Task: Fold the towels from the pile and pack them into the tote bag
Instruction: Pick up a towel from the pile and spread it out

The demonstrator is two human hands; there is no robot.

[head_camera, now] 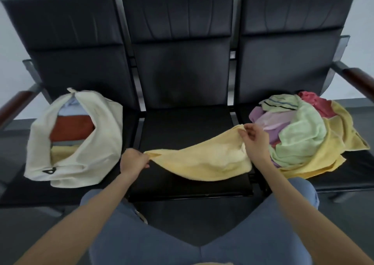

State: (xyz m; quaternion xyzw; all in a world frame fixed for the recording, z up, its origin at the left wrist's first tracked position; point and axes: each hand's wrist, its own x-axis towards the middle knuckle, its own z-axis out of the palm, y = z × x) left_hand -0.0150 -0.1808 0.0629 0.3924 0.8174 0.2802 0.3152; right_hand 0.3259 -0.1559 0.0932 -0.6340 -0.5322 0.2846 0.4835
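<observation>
Three black seats (178,66), one tote bag (101,135), one towel pile (303,135), two hands (133,161).

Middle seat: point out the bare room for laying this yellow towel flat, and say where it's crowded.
The middle seat is bare behind the yellow towel, between the tote bag and the towel pile. A strip along its front edge is also free. The left seat is taken by the bag, the right seat by the pile.

Row of three joined black padded seats (182,78) with creased backrests, grey metal frame (337,50), dark brown wooden armrests at the left end (14,104) and right end (358,80), plain pale wall (12,48) behind, dark grey floor (12,147) beneath, soft even light
</observation>
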